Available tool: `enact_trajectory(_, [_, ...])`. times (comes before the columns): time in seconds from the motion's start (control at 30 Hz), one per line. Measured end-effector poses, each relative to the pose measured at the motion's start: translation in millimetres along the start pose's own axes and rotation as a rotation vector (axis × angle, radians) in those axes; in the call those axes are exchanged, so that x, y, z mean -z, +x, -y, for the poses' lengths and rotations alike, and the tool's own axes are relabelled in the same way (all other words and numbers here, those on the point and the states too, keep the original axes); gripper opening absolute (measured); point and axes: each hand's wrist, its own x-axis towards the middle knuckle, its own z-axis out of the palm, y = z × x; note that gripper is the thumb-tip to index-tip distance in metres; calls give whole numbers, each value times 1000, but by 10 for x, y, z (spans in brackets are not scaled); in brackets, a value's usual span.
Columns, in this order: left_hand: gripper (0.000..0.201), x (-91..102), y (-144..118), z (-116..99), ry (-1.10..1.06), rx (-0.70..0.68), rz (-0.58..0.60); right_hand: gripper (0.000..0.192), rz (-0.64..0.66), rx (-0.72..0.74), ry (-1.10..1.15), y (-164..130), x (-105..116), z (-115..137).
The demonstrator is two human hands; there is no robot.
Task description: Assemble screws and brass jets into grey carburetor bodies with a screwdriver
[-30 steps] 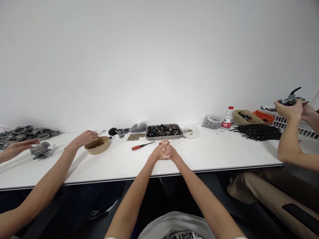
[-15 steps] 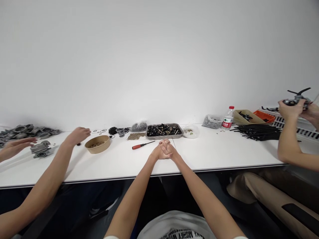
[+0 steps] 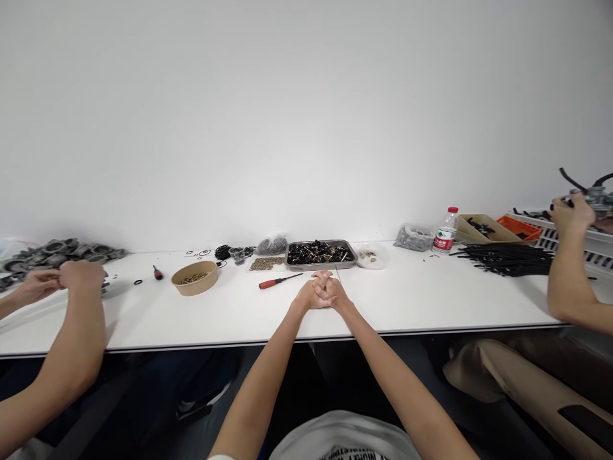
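My left hand [image 3: 309, 296] and my right hand [image 3: 331, 292] rest on the white table [image 3: 412, 300], clasped together with the fingers interlaced and holding nothing. A red-handled screwdriver [image 3: 279, 280] lies just left of them. Behind them stands a metal tray [image 3: 320, 253] of black parts, with a patch of small brass pieces [image 3: 265, 262] to its left.
A brown bowl [image 3: 195, 278] stands at the left. One co-worker's hands [image 3: 71, 276] work beside grey metal castings [image 3: 57, 252]. At the right another person's hand [image 3: 567, 214] holds a grey part near black tubes [image 3: 510, 258], a water bottle [image 3: 446, 230] and bins.
My clasped hands have not moved. The left co-worker's hand pulled back from the brown bowl to the grey casting. The right person's held part moved farther right.
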Motion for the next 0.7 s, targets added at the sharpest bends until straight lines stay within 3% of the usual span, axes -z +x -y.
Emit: enact_trajectory(0.7, [82,-20,21,-12,69,35,59,32,26,-74,0,8,-20,-31])
